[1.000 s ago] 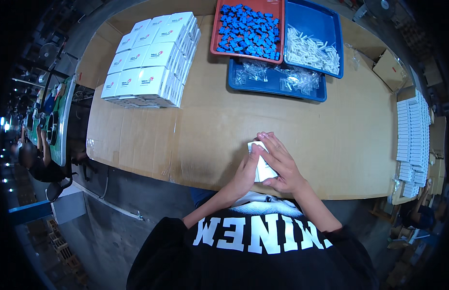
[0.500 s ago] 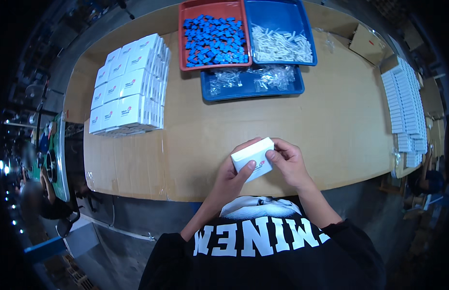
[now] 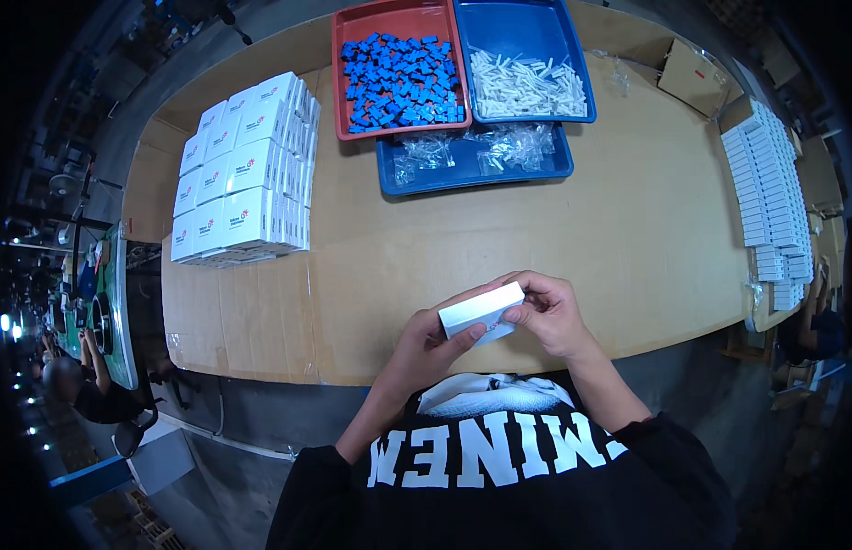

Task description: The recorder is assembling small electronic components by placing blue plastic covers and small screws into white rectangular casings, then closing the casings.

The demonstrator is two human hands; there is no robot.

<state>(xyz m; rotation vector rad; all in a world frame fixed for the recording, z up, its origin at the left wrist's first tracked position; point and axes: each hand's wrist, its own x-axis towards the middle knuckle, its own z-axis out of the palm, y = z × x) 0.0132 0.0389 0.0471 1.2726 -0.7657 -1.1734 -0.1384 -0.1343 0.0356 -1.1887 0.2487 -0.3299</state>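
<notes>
A small white carton (image 3: 482, 310) with a reddish printed mark is held between both hands, just over the table's near edge. My left hand (image 3: 430, 345) closes on its left side, thumb on the printed face. My right hand (image 3: 553, 314) grips its right end, thumb pressed against the same face. The carton is tilted so that a narrow, plain white side faces up; much of the printed face is turned away. Fingers behind the carton are mostly hidden.
Stacked white cartons (image 3: 232, 174) stand at the left. Toward the back are a red tray (image 3: 398, 130) of blue pieces, a blue tray (image 3: 586, 92) of white pieces, and a lower blue tray (image 3: 472, 181) with clear bags. More white boxes (image 3: 765, 188) line the right.
The carton has been tipped, so its narrow side shows more and its printed face less. Both hands still hold it and have shifted slightly.
</notes>
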